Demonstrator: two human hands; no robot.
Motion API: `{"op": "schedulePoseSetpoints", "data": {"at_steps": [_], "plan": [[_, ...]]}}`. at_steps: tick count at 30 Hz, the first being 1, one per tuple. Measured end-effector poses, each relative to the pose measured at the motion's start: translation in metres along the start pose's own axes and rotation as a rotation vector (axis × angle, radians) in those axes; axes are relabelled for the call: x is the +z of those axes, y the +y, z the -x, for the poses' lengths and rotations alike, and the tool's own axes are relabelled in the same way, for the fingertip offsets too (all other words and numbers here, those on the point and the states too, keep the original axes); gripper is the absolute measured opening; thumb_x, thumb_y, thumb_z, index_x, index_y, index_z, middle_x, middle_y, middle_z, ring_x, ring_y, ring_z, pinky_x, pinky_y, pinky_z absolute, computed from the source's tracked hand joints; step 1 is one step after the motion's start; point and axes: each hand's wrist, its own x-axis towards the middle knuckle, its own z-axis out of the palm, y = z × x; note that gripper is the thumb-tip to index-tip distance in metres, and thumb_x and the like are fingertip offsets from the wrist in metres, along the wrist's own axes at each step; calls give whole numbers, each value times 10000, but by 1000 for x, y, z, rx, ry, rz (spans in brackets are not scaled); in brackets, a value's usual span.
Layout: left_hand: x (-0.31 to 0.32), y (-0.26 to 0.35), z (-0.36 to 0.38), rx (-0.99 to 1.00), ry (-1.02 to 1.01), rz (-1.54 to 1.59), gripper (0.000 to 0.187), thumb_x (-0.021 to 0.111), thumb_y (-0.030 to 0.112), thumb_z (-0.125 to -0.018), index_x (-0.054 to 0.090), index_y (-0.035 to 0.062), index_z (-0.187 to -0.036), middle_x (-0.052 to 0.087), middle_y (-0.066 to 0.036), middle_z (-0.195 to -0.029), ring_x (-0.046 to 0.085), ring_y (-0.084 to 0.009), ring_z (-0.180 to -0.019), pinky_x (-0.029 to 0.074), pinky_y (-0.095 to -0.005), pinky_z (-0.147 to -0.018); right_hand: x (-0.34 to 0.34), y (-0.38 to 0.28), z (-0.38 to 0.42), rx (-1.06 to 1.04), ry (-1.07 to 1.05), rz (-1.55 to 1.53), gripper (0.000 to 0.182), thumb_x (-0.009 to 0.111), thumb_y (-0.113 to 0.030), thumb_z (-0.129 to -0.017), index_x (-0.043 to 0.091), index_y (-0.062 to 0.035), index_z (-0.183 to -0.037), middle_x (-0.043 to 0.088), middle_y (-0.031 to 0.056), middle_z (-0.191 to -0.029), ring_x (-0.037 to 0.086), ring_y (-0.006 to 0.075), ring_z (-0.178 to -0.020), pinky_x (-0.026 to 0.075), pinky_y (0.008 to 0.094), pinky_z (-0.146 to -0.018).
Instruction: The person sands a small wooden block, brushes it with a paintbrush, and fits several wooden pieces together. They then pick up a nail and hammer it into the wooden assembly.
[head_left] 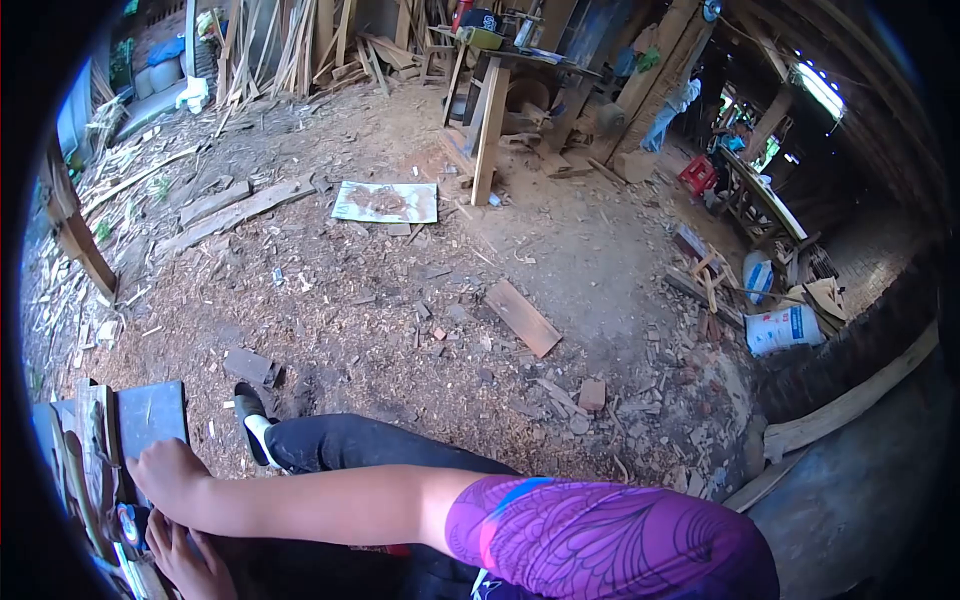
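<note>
Two bare hands worked close together beside a row of wooden strips. The right hand was bent inward, its fingers curled toward the palm over the strips' near edge; I could not tell whether it gripped anything, since the back of the hand hid the fingertips. The left hand lay just below it, fingers half bent and slightly apart, close to one round piece ringed in blue, white and red. Whether those fingers touched the piece was unclear.

At least three strips lay to the left of the hands, long, narrow and rough, some with curved edges. Just above the right hand was one flat, smooth, blue-grey panel. One dark shoe with a white sock rested to the right of the hands, past the panel.

Farther right and ahead of the hands, shavings and chips littered the dirt floor. On it were one dark, squarish block, one flat reddish-brown plank, one small brown block and one pale rectangular sheet heaped with brown dust. Two white-and-blue sacks sat well apart from the hands, far to the right, with one red plastic stool beyond them.
</note>
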Motion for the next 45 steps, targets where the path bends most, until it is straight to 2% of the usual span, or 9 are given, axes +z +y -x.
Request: {"op": "schedulePoseSetpoints", "data": {"at_steps": [5, 8, 15, 21, 23, 26, 29, 41, 45], "plan": [[-10, 15, -2, -50, -21, 26, 386, 523, 136, -930, 601, -82, -1239, 535, -255, -1339, 485, -450, -1236, 384, -529, -1045, -2, 4, 13, -8, 22, 7, 135, 647, -160, -854, 664, -56, -938, 733, 107, -776, 743, 266, -736, 576, 357, -599], [0, 13, -1, -30, 59, 23, 397, 534, 119, -901, 607, -72, -1242, 537, -247, -1338, 485, -443, -1242, 382, -528, -1053, -62, 6, 55, -7, -54, -37, 141, 648, -165, -858, 662, -55, -944, 733, 105, -776, 742, 260, -712, 578, 351, -586], [-9, 22, -2, -112, -12, -6, 397, 566, 142, -896, 616, -59, -1236, 527, -230, -1367, 468, -426, -1291, 361, -530, -1084, -3, -3, -1, 35, 18, -23, 155, 682, -178, -817, 661, -54, -908, 738, 136, -792, 753, 263, -734, 589, 360, -602], [-23, 40, -12, -65, 99, 31, 274, 625, 126, -854, 678, -71, -1037, 594, -228, -1286, 547, -426, -1196, 447, -502, -1013, -90, 9, 68, -27, -32, 46, 206, 632, -231, -868, 635, -42, -951, 712, 147, -723, 740, 309, -669, 577, 405, -555], [-15, 35, -9, -43, 176, -4, 246, 639, 156, -857, 686, -55, -975, 623, -182, -1231, 571, -380, -1151, 475, -485, -982, -84, 12, 63, -78, -59, 224, 218, 671, -273, -846, 645, -74, -933, 732, 149, -829, 751, 323, -766, 598, 419, -639], [-6, 30, -10, -51, 172, -67, 318, 609, 233, -899, 698, -42, -1032, 635, -119, -1118, 595, -298, -1083, 507, -455, -891, -55, 26, 21, -164, 22, 88, 227, 674, -309, -898, 677, -84, -871, 726, 176, -763, 740, 355, -721, 598, 476, -655], [-11, 30, -12, -126, 42, -32, 413, 603, 207, -913, 659, -41, -1239, 621, -131, -1218, 571, -314, -1167, 474, -441, -973, -57, 42, 21, -251, 21, 8, 291, 653, -368, -938, 678, -81, -899, 724, 176, -787, 726, 372, -755, 575, 471, -660], [-23, 26, -8, -140, 15, 29, 408, 602, 167, -863, 665, -38, -1210, 617, -118, -1192, 563, -288, -1156, 500, -433, -911, -79, 35, 59, -178, -55, -105, 252, 677, -330, -953, 635, -81, -954, 716, 157, -794, 702, 378, -724, 547, 465, -621], [-24, 25, -8, -158, -21, 56, 413, 607, 167, -858, 666, -44, -1208, 614, -114, -1214, 562, -282, -1166, 497, -427, -928, -106, 49, 96, -59, -133, -331, 289, 701, -272, -966, 601, -23, -1076, 706, 165, -830, 719, 293, -727, 540, 405, -635]]}}
